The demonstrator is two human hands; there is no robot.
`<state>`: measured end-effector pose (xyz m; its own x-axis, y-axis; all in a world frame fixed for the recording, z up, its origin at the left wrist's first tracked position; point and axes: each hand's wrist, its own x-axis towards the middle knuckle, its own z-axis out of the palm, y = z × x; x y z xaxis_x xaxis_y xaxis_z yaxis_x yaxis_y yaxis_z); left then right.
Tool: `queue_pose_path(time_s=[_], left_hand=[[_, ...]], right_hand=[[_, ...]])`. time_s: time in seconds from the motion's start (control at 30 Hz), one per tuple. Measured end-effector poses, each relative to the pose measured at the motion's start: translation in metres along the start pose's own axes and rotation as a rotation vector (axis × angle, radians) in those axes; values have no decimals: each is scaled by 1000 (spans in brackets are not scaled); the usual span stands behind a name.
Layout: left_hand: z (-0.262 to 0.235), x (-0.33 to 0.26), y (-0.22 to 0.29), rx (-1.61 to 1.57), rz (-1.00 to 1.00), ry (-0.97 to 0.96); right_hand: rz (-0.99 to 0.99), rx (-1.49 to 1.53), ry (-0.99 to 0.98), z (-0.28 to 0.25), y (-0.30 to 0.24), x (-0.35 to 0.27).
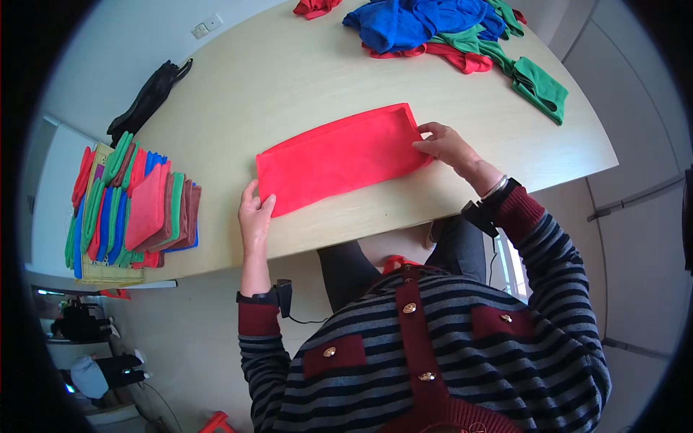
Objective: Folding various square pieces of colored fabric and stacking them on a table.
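Note:
A red cloth [339, 162], folded into a long rectangle, lies on the table in front of me, its right end a little farther away than its left. My left hand [255, 215] pinches the near left corner, with the thumb on top of the fabric. At the opposite end, my right hand [449, 148] grips the right edge between thumb and fingers. Parts of the fingers on both hands are hidden by the cloth.
Folded red, green, blue and brown cloths [148, 209] fill a yellow basket [112, 273] at the table's left. Loose blue cloths [419, 22] lie heaped at the far right, beside a green cloth [540, 90]. A black umbrella [148, 101] rests along the far left edge.

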<state>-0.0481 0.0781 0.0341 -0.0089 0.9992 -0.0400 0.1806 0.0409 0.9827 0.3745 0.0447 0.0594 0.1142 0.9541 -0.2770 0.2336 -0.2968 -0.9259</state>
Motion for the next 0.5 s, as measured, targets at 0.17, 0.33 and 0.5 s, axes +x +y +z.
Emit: queue_pose_path(time_s=[0.17, 0.33, 0.5], left_hand=[[1, -1, -25, 56, 182, 132], [6, -3, -33, 80, 263, 174], [9, -16, -30, 175, 229, 188]], right_hand=[[-143, -72, 107, 10, 17, 1], [-186, -62, 150, 4, 18, -13], [-172, -117, 91, -2, 29, -48]])
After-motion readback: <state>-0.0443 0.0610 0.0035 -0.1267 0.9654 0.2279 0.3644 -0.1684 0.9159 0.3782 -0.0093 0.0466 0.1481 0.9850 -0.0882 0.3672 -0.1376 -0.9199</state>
